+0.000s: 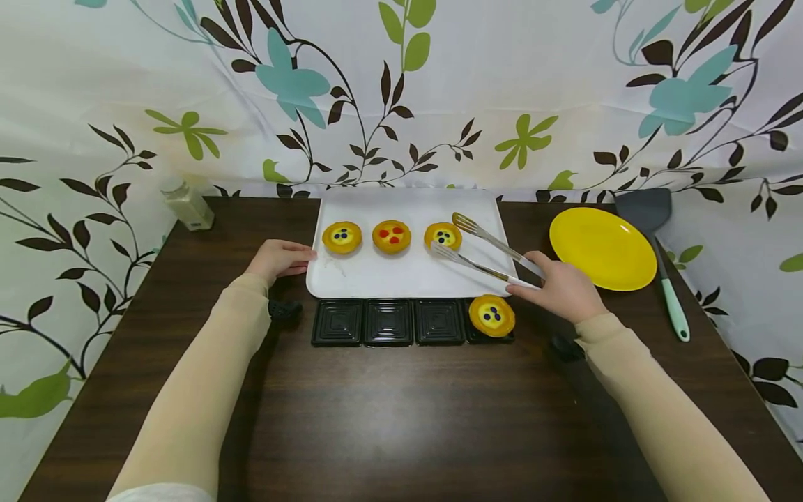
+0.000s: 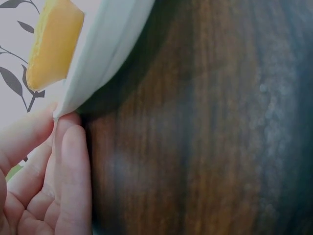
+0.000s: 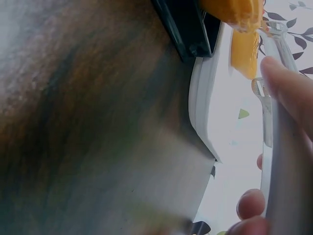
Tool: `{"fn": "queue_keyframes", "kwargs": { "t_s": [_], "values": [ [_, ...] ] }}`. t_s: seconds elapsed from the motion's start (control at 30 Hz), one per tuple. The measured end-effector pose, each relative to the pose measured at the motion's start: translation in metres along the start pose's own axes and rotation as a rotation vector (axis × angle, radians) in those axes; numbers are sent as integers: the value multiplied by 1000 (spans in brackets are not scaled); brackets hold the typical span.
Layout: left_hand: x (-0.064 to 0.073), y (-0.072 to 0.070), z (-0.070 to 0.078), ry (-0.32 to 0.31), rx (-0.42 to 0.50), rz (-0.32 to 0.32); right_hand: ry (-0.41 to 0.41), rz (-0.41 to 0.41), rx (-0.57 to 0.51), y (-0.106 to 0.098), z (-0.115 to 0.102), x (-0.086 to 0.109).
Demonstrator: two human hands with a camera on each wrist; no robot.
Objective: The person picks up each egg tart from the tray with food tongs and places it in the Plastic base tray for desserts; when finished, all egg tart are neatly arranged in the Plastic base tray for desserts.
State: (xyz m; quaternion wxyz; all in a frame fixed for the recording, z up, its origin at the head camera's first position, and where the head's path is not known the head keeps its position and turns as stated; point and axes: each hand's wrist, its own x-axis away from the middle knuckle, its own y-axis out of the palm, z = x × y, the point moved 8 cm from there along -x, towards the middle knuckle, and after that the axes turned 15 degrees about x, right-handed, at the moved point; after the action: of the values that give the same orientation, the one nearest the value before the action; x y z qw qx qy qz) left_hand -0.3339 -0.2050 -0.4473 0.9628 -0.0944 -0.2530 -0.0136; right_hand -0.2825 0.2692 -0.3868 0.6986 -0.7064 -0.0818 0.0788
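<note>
My left hand [image 1: 280, 260] pinches the rim of a white tray [image 1: 364, 275] at its left side; the left wrist view has the rim between thumb and fingers. In my right hand [image 1: 561, 286] is a pair of metal tongs [image 1: 492, 240], its arms spread. The tips lie on either side of an egg tart [image 1: 442, 238] with blue berries, at the tray's right. Another blue-berry tart [image 1: 341, 238] and a red-topped tart [image 1: 392, 238] sit further left on the tray. A fourth tart [image 1: 492, 316] rests in the rightmost compartment of a black tray [image 1: 388, 323].
At the right lie a yellow plate [image 1: 602, 249] and a spatula [image 1: 674, 307] with a grey blade and mint handle. A jar [image 1: 187, 203] stands at the back left corner. A patterned cloth [image 1: 439, 90] hangs along the table's back edge.
</note>
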Motion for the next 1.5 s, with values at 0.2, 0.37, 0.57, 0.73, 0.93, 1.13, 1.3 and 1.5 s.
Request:
{"fn": "queue_keyframes", "kwargs": {
  "t_s": [0.2, 0.37, 0.57, 0.73, 0.93, 1.13, 1.3, 1.5],
  "values": [
    [1, 0, 1, -8, 7, 7, 5, -12, -7, 1, 1, -4],
    [2, 0, 2, -6, 5, -5, -1, -7, 5, 2, 0, -7],
    [4, 1, 4, 2, 17, -12, -17, -4, 9, 4, -2, -8],
    [4, 0, 5, 2, 14, -12, -15, 5, 2, 4, -2, -8],
    [4, 0, 5, -3, 26, -7, 5, -24, -23, 4, -3, -2],
    [4, -1, 3, -8, 21, -8, 2, -39, -46, 3, -7, 9],
    [3, -2, 1, -2, 17, -4, -3, -29, -49, 0, -8, 22],
    [-1, -2, -3, -13, 8, 0, -3, -42, -49, -3, -11, 39]
  ]
}}
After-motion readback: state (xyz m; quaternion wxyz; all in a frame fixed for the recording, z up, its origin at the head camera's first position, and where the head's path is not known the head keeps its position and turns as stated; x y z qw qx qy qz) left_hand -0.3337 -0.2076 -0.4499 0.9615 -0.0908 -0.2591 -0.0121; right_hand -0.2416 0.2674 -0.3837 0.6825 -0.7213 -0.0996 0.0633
